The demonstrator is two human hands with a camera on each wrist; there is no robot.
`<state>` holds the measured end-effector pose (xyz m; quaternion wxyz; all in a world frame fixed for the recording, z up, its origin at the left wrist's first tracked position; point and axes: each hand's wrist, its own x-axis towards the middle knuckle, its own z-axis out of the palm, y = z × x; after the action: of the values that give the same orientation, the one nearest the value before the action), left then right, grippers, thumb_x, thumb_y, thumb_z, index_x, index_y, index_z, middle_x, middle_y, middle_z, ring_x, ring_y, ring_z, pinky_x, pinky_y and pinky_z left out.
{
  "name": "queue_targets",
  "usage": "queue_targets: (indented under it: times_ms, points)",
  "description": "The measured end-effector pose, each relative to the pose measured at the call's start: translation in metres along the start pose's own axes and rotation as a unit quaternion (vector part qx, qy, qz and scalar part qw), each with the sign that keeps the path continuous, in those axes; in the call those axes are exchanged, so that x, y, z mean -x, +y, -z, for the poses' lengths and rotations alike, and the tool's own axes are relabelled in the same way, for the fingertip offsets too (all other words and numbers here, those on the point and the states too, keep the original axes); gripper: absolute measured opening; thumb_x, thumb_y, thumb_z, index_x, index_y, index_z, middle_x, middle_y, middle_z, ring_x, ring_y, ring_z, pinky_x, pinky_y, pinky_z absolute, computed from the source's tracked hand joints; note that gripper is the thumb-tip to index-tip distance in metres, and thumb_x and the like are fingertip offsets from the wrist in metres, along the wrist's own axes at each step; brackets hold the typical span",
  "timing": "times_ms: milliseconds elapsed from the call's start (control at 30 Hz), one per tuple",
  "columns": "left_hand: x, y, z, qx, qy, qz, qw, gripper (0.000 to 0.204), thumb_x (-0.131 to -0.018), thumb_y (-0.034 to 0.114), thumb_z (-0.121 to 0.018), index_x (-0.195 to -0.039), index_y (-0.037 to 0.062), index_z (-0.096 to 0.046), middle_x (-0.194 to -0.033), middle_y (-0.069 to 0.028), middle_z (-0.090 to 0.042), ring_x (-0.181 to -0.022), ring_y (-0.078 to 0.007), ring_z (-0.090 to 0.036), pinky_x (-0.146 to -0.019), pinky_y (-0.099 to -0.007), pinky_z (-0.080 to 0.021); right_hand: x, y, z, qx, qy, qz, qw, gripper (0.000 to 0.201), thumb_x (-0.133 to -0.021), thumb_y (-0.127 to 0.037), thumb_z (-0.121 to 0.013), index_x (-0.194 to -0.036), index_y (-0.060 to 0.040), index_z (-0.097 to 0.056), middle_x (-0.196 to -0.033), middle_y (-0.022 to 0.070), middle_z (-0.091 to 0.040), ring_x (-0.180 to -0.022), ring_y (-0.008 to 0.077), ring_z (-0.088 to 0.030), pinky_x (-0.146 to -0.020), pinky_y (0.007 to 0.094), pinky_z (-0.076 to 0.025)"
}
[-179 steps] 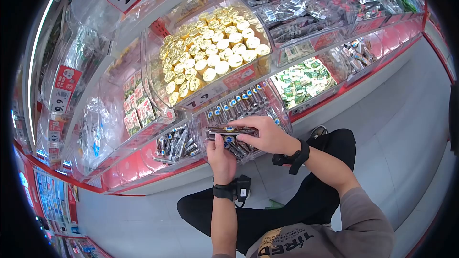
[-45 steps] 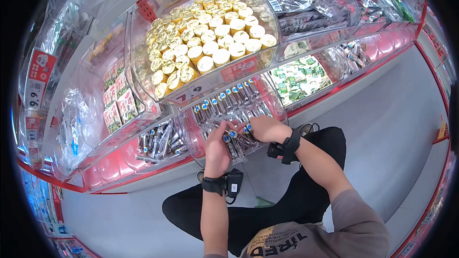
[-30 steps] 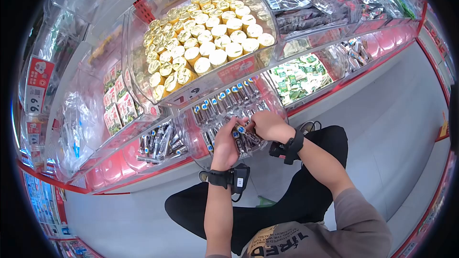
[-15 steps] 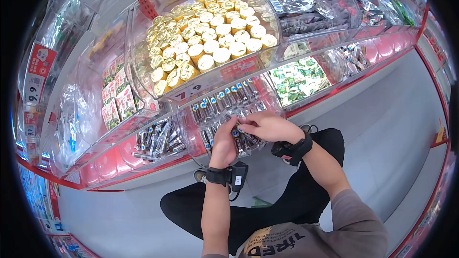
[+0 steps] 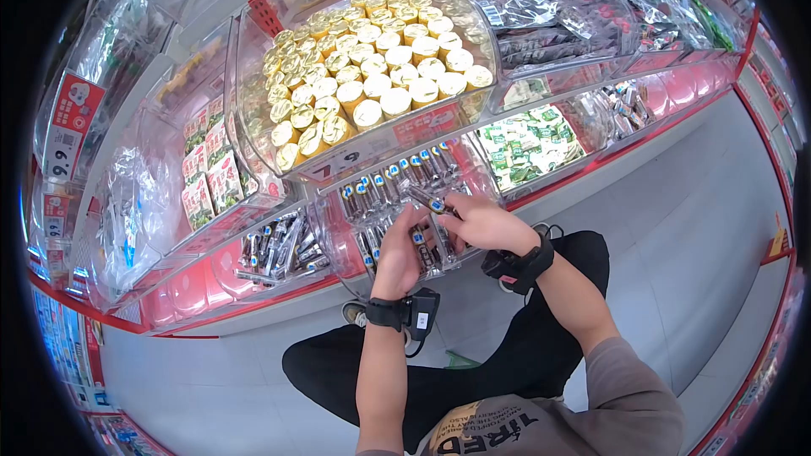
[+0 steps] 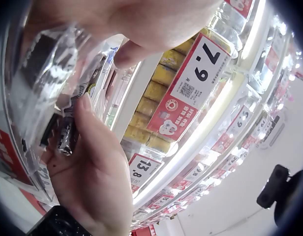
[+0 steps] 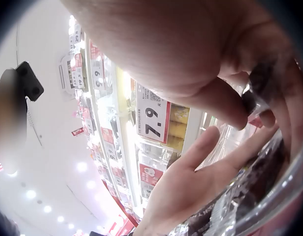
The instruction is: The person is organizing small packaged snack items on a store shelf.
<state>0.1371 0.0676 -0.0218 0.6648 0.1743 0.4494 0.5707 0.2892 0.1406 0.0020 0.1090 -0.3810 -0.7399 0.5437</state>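
My right hand (image 5: 488,224) pinches a dark stick-shaped snack in clear wrap (image 5: 429,202) between thumb and fingers, raised over the clear bin on the lower shelf. It has a blue-and-yellow label. Just to the left, my left hand (image 5: 397,255) holds another dark wrapped stick (image 6: 70,120), its thumb lying along the wrapper in the left wrist view. A row of similar wrapped sticks (image 5: 384,186) stands at the back of the bin, and more lie in front under the hands. In the right wrist view, the right fingers partly hide the stick.
Above the hands juts a clear bin of gold-foil rolls (image 5: 372,76) with a 7.9 price tag (image 5: 334,162). Green-and-white packets (image 5: 528,143) fill the bin to the right. Loose dark sticks (image 5: 283,245) lie in the bin to the left. The person's knees flank the shelf front.
The hands were together over the front sticks; now my right hand has lifted one stick up and away from the left hand. Six seconds ago both hands held sticks higher, close together.
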Motion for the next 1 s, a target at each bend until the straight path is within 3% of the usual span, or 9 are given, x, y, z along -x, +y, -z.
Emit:
queue_targets:
  times_ms: [67,167,200,300,500,600,800,900,1000]
  points:
    - [-0.001,0.0,-0.001,-0.011,0.013,0.001,1.0,0.044,-0.091,0.045,-0.048,-0.106,0.0043,-0.057,-0.085,0.0005,-0.05,-0.074,-0.0118,-0.048,-0.068,-0.0251,-0.039,-0.004,0.008,-0.005,0.022,-0.003,0.014,1.0,0.038,-0.088,-0.023,-0.054,-0.111,0.0061,-0.047,-0.078,0.0168,-0.063,-0.06,0.0239,-0.065,-0.057,0.0349,-0.05]
    - [0.001,0.001,-0.002,-0.008,0.015,-0.002,1.0,0.041,-0.092,0.043,-0.047,-0.105,0.0053,-0.056,-0.087,-0.0011,-0.053,-0.076,-0.0123,-0.05,-0.069,-0.026,-0.04,-0.012,0.028,-0.025,0.121,0.087,0.153,0.977,0.048,-0.085,-0.027,-0.057,-0.118,0.005,-0.043,-0.085,0.0205,-0.063,-0.068,0.0288,-0.065,-0.063,0.0369,-0.05]
    - [0.006,0.006,-0.01,0.002,0.022,0.0,1.0,0.038,-0.093,0.04,-0.046,-0.105,0.0053,-0.055,-0.089,-0.0025,-0.055,-0.076,-0.0125,-0.052,-0.07,-0.0266,-0.042,-0.003,0.007,-0.021,0.095,0.04,0.073,0.992,0.054,-0.083,-0.028,-0.059,-0.123,0.0037,-0.041,-0.093,0.0242,-0.061,-0.081,0.0344,-0.063,-0.071,0.0389,-0.049]
    - [0.005,0.005,-0.005,0.03,-0.009,0.013,0.999,0.033,-0.095,0.036,-0.045,-0.104,0.0059,-0.054,-0.09,-0.0043,-0.058,-0.08,-0.0145,-0.056,-0.073,-0.0291,-0.044,0.008,-0.025,-0.007,0.015,-0.043,-0.049,0.998,0.054,-0.082,-0.025,-0.059,-0.124,0.0027,-0.04,-0.099,0.0268,-0.06,-0.089,0.0382,-0.06,-0.077,0.0402,-0.047]
    - [-0.009,-0.009,0.01,0.025,-0.011,-0.023,0.999,0.039,-0.094,0.037,-0.046,-0.111,0.0027,-0.054,-0.099,-0.0058,-0.059,-0.089,-0.0178,-0.058,-0.082,-0.0315,-0.044,-0.008,0.01,-0.022,0.095,0.041,0.102,0.989,0.06,-0.078,-0.023,-0.059,-0.127,0.0024,-0.037,-0.095,0.0288,-0.06,-0.086,0.0387,-0.061,-0.074,0.0416,-0.047]
    - [-0.01,-0.009,0.011,0.017,-0.014,-0.016,1.0,0.044,-0.094,0.038,-0.046,-0.116,0.0002,-0.053,-0.105,-0.0077,-0.059,-0.093,-0.019,-0.057,-0.086,-0.0321,-0.043,0.002,-0.014,-0.012,0.093,-0.056,-0.007,0.994,0.065,-0.08,-0.029,-0.059,-0.131,0.0033,-0.035,-0.107,0.0279,-0.058,-0.099,0.0387,-0.057,-0.085,0.0392,-0.044]
    - [0.005,0.002,-0.002,0.005,-0.017,-0.017,1.0,0.05,-0.095,0.043,-0.042,-0.121,0.001,-0.05,-0.107,-0.0086,-0.059,-0.101,-0.0203,-0.056,-0.088,-0.0346,-0.043,-0.005,0.003,-0.028,0.098,0.009,0.079,0.992,0.073,-0.079,-0.038,-0.061,-0.129,0.0072,-0.034,-0.099,0.0271,-0.06,-0.091,0.038,-0.061,-0.079,0.0373,-0.047]
    - [0.006,0.002,-0.002,0.016,-0.036,-0.021,0.999,0.054,-0.094,0.047,-0.04,-0.127,0.0047,-0.046,-0.112,-0.0091,-0.057,-0.104,-0.0211,-0.055,-0.089,-0.0359,-0.042,-0.003,-0.011,-0.021,0.076,-0.042,0.003,0.996,0.076,-0.074,-0.036,-0.066,-0.128,0.007,-0.034,-0.099,0.0262,-0.06,-0.087,0.0355,-0.062,-0.075,0.0368,-0.048]
    - [0.001,-0.001,-0.005,0.002,-0.051,-0.069,0.996,0.059,-0.093,0.052,-0.038,-0.134,0.0098,-0.037,-0.119,-0.0105,-0.053,-0.107,-0.0226,-0.054,-0.091,-0.0376,-0.042,-0.007,-0.005,-0.021,0.086,0.001,0.013,0.996,0.075,-0.07,-0.031,-0.067,-0.127,0.0069,-0.036,-0.099,0.026,-0.06,-0.086,0.0323,-0.063,-0.074,0.0365,-0.047]
